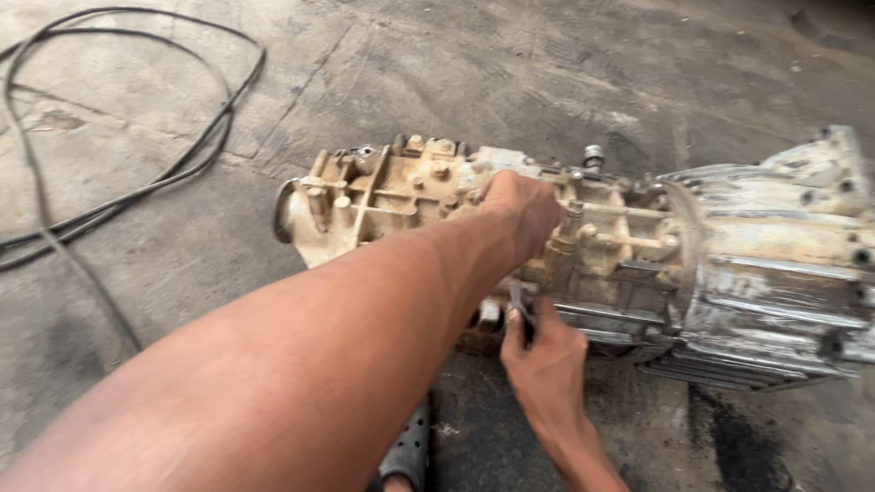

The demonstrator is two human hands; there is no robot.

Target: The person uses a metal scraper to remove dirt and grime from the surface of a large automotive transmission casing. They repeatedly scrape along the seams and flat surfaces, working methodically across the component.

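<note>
A dirty, mud-caked metal gearbox (383,196) lies on its side on a concrete floor, its wider silver bell housing (775,264) to the right. My left hand (521,214) reaches across and rests closed on the top middle of the casing, by a small fitting (570,223). Lower down, my right hand (545,360) pinches a small dark metal tool (519,301) against the underside of the casing. What the tool's tip touches is hidden.
Black cables (137,182) loop over the floor at the left. A dark sandal (407,451) shows at the bottom edge, next to a dark oily patch (729,437) under the gearbox. The floor is stained, cracked concrete.
</note>
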